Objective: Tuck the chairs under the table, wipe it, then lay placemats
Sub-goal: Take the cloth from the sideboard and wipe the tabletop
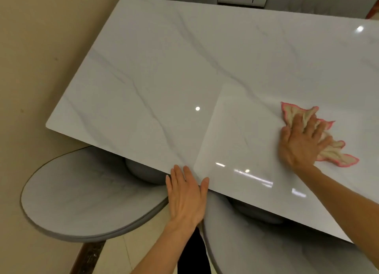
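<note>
Head view: right hand [301, 144] flattens a pink-edged cream cloth [328, 150] at right to wipe the glossy white marble tabletop [164, 68]; left hand [186, 195], fingers straight, braces the near edge.

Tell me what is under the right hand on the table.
Under the right hand lies a crumpled cream cloth with a pink edge, pressed flat on the white marble table. The cloth's middle and the tabletop beneath it are covered and cannot be seen.
</note>
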Motion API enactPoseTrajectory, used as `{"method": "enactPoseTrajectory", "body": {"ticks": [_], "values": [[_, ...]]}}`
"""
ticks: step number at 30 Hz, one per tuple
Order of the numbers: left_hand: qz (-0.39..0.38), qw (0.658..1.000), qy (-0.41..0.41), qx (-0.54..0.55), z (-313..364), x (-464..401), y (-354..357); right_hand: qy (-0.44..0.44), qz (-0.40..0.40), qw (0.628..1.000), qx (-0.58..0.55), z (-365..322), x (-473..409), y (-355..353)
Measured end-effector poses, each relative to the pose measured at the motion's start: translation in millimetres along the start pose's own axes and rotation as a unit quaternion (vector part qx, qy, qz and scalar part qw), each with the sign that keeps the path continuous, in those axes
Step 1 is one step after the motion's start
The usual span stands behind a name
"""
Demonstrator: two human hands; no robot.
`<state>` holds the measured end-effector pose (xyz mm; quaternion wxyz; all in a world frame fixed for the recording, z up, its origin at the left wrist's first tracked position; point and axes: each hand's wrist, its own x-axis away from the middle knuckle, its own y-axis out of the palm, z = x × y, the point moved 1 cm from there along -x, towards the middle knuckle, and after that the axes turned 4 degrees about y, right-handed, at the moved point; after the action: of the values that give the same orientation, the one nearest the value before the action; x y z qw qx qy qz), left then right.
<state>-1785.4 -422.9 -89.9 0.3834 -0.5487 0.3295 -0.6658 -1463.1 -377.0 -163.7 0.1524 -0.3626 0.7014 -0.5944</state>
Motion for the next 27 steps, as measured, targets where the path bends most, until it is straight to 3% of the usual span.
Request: {"method": "enactPoseTrajectory", "body": {"ticks": [6, 13, 17, 20, 24, 27], "values": [[-0.008, 0.998, -0.02, -0.055, -68, -48, -54, -0.043, -0.018, 0.999, 0.007, -104, 56, 33], [-0.004, 0.995, -0.08, -0.067, -196, -99, -105, -0.213, -0.098, 0.972, 0.013, -341, 135, 108], [-0.01, 0.992, -0.114, -0.047, -242, -111, -114, -0.355, -0.165, 0.919, 0.035, -445, 186, 143], [-0.005, 0.992, -0.117, -0.042, -255, -114, -116, -0.426, -0.163, 0.887, 0.076, -473, 206, 161], [0.005, 0.994, -0.108, -0.02, -261, -128, -121, -0.507, -0.122, 0.849, 0.088, -451, 172, 157], [0.025, 0.994, -0.106, -0.023, -266, -145, -125, -0.418, -0.089, 0.901, 0.073, -423, 125, 141]]}}
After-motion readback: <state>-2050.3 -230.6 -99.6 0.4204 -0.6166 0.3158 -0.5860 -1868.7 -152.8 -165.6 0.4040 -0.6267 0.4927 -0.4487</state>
